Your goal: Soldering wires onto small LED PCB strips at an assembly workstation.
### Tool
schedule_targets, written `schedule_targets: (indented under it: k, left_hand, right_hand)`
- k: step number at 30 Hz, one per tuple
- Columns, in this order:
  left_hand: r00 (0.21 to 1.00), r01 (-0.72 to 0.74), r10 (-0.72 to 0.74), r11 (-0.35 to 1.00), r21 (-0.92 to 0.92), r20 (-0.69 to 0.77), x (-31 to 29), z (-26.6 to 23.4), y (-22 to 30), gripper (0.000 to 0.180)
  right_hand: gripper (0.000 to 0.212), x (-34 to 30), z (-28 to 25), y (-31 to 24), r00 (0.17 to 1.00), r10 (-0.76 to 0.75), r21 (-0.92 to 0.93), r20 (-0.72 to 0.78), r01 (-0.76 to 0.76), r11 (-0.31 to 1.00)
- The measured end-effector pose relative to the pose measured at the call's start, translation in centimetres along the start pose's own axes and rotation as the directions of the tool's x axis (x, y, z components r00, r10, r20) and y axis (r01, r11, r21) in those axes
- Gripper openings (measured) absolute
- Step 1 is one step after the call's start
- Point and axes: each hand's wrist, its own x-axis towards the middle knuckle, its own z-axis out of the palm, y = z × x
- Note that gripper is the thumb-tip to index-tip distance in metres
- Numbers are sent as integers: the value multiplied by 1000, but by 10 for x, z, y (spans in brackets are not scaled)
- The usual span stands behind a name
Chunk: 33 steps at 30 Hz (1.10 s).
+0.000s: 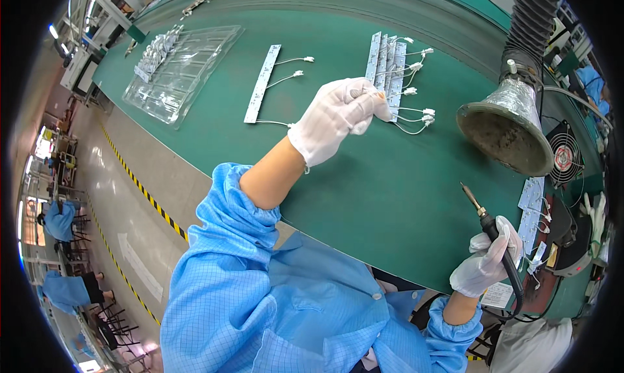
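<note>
Iron sits gripped in the right hand, its tip over the bench, well apart from the wired strips, near which the left hand is pinched closed, on what I cannot tell. This looks like a soldering step with no contact yet, so the next touch calls for bringing tip and strip together steadily. The hood hangs close beyond the tip, while a single strip and the tray lie to the left.

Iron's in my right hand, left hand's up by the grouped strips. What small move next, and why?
Perhaps lower the left hand to steady the group of white strips: its fingers are pinched right by them, though whether they hold anything is unclear. The right hand grips the soldering iron, its tip apart from the strips.
</note>
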Motion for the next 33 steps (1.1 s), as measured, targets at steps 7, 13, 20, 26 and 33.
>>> schedule_targets:
  k: [7,13,20,26,33]
  left_hand:
    - [993,-31,62,959,283,-101,1,-3,-4,20]
    - [882,-107,410,656,747,-234,24,-18,-42,38]
    - [924,356,108,100,929,-366,65,-17,-46,56]
    - [906,409,79,85,909,-415,98,-32,-59,44]
    - [879,452,10,303,839,-477,96,-8,-46,41]
  right_hand:
    - [21,4,-1,12,892,-435,-399,124,446,801]
    - [21,-2,0,7,998,58,55,-14,-57,997]
    - [24,3,7,-4,990,123,141,-73,-111,984]
    - [25,3,7,2,992,101,133,-80,-90,987]
    - [24,5,6,-1,980,190,244,-58,-170,955]
